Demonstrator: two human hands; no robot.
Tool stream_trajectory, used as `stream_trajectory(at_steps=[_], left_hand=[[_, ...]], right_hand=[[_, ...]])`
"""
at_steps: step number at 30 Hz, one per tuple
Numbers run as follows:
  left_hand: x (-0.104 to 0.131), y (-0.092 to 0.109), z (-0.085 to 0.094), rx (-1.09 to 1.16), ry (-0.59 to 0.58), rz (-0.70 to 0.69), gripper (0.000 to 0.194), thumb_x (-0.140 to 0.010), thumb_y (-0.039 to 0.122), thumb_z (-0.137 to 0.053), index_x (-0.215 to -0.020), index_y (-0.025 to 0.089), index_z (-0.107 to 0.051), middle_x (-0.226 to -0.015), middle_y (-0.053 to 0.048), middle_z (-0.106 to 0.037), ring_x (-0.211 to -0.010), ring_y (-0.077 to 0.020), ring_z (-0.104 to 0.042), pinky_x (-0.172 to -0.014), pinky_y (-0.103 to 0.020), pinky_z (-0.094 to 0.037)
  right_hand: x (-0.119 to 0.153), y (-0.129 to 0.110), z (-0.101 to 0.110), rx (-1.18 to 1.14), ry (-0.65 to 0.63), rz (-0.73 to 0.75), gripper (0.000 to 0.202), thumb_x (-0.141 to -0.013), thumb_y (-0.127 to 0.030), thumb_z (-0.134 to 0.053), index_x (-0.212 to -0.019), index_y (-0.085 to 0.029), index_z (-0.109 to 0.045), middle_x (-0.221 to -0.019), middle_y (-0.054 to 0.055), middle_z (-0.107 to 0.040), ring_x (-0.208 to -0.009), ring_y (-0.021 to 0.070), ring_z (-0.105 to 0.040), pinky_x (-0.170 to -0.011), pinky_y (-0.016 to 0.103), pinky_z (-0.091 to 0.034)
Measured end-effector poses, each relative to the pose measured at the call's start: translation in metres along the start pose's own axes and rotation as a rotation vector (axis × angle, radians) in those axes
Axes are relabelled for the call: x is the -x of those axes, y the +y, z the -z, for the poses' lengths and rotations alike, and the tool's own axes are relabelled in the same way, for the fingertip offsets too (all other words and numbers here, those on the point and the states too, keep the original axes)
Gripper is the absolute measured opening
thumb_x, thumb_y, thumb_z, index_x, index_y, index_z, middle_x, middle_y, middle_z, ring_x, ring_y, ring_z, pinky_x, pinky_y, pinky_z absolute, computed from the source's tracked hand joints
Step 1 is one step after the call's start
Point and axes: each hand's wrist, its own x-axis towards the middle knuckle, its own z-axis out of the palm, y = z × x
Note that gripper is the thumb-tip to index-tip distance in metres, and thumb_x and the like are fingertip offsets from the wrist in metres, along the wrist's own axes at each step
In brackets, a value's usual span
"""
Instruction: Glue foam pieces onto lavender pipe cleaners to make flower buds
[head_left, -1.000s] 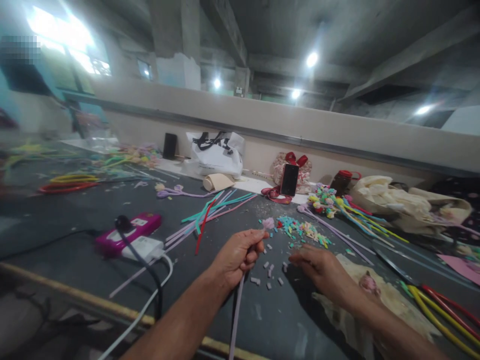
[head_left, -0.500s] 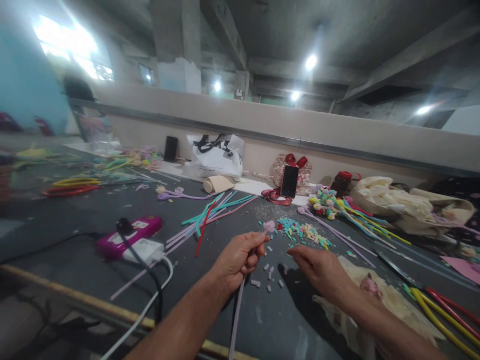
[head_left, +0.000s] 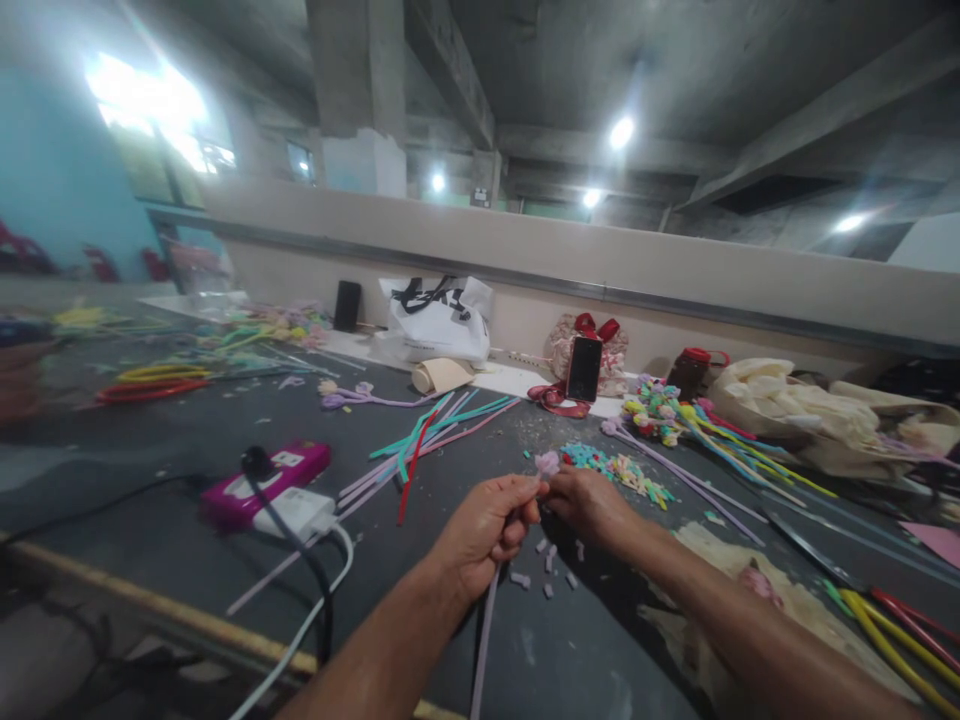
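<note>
My left hand (head_left: pixel 491 530) is closed around a long lilac stem (head_left: pixel 486 640), which hangs down below the fist toward the table's front edge. At the stem's top, a small lilac flower (head_left: pixel 547 463) sticks out just above my fingertips. My right hand (head_left: pixel 585 502) meets the left at the base of this flower, its fingers pinched together; what lies between them is hidden. Short lilac pieces (head_left: pixel 550 560) are scattered on the dark table below the hands. Behind the right hand lie small blue pieces (head_left: pixel 589 458) and pale yellow and pink pieces (head_left: pixel 634 477).
Coloured strips (head_left: pixel 420 450) and a magenta power strip (head_left: pixel 262 485) with cables lie left. A phone (head_left: pixel 583 368) stands at the back beside a white bag (head_left: pixel 439 325). Scissors (head_left: pixel 862 590) and finished flowers (head_left: pixel 656 405) are at right.
My right hand has moved left and now touches the left hand by the lilac flower. The view has shifted slightly. My left hand still holds the stem.
</note>
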Motion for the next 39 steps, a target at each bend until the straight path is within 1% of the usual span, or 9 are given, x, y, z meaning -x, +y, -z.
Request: stream_trajectory(at_steps=[4,9,14,18,22,26,31,35,39], left_hand=[[0.000,0.000,0.000,0.005,0.000,0.001,0.017,-0.066,0.029,-0.057,-0.073,0.014,-0.057,-0.048,0.007,-0.046,-0.030,0.0012,-0.025,-0.030,-0.013,-0.008],[0.001,0.000,0.000,0.003,0.002,-0.008,0.018,-0.065,0.029,-0.058,-0.074,0.014,-0.058,-0.047,0.007,-0.046,-0.029,0.0012,-0.025,-0.030,-0.013,-0.008],[0.001,0.000,0.001,-0.011,0.009,-0.018,0.019,-0.063,0.030,-0.059,-0.073,0.014,-0.057,-0.048,0.008,-0.046,-0.028,0.0012,-0.024,-0.029,-0.013,-0.008],[0.001,0.001,0.001,-0.016,0.014,-0.018,0.018,-0.063,0.029,-0.059,-0.073,0.014,-0.057,-0.047,0.008,-0.045,-0.028,0.0011,-0.024,-0.029,-0.013,-0.009],[0.001,0.002,0.001,-0.015,0.020,-0.013,0.018,-0.065,0.029,-0.057,-0.075,0.014,-0.057,-0.047,0.008,-0.045,-0.029,0.0011,-0.025,-0.029,-0.012,-0.011],[0.002,0.002,0.001,-0.013,0.019,-0.011,0.017,-0.065,0.028,-0.058,-0.074,0.014,-0.058,-0.048,0.007,-0.046,-0.029,0.0012,-0.026,-0.028,-0.011,-0.011],[0.001,0.002,0.000,-0.016,0.032,-0.014,0.019,-0.062,0.029,-0.060,-0.073,0.014,-0.058,-0.047,0.008,-0.045,-0.029,0.0010,-0.025,-0.028,-0.012,-0.010],[0.001,0.001,0.001,-0.022,0.034,-0.020,0.021,-0.061,0.030,-0.060,-0.074,0.014,-0.057,-0.047,0.008,-0.045,-0.029,0.0009,-0.025,-0.029,-0.012,-0.010],[0.000,-0.001,0.002,-0.025,0.029,-0.018,0.020,-0.063,0.030,-0.059,-0.075,0.014,-0.057,-0.047,0.008,-0.045,-0.029,0.0013,-0.024,-0.029,-0.012,-0.009]], right_hand=[[0.001,0.000,0.004,0.042,-0.039,0.002,0.016,-0.084,-0.024,-0.047,-0.080,-0.013,-0.057,-0.079,0.001,-0.060,-0.071,0.0134,-0.057,-0.065,0.031,-0.045],[0.004,-0.002,0.010,0.077,-0.067,0.014,0.016,-0.084,-0.017,-0.045,-0.080,-0.015,-0.060,-0.078,0.002,-0.061,-0.073,0.0132,-0.057,-0.065,0.027,-0.043],[0.001,-0.005,0.003,0.112,-0.120,-0.002,0.015,-0.083,-0.025,-0.048,-0.087,-0.013,-0.057,-0.088,0.002,-0.059,-0.077,0.0149,-0.057,-0.068,0.033,-0.046],[0.000,-0.011,0.001,0.125,-0.124,-0.039,0.018,-0.084,-0.026,-0.047,-0.096,-0.014,-0.055,-0.093,0.004,-0.059,-0.077,0.0149,-0.058,-0.068,0.034,-0.048],[0.010,-0.014,0.009,0.104,-0.095,-0.077,0.013,-0.083,-0.022,-0.048,-0.087,-0.014,-0.057,-0.082,0.002,-0.062,-0.070,0.0132,-0.058,-0.062,0.028,-0.046],[0.021,-0.006,0.019,0.074,-0.044,-0.115,0.013,-0.076,-0.014,-0.049,-0.079,-0.017,-0.061,-0.074,0.003,-0.066,-0.068,0.0150,-0.059,-0.056,0.022,-0.039],[0.019,0.002,0.022,0.036,-0.020,-0.108,0.022,-0.078,-0.014,-0.042,-0.086,-0.019,-0.063,-0.083,0.004,-0.067,-0.077,0.0157,-0.060,-0.064,0.022,-0.038],[0.011,-0.006,0.017,0.030,-0.058,-0.050,0.019,-0.077,-0.015,-0.046,-0.086,-0.018,-0.063,-0.084,0.004,-0.065,-0.079,0.0171,-0.059,-0.065,0.024,-0.040],[0.005,-0.013,0.012,0.037,-0.111,-0.020,0.014,-0.082,-0.020,-0.048,-0.085,-0.014,-0.060,-0.088,0.004,-0.061,-0.077,0.0165,-0.058,-0.068,0.031,-0.044]])
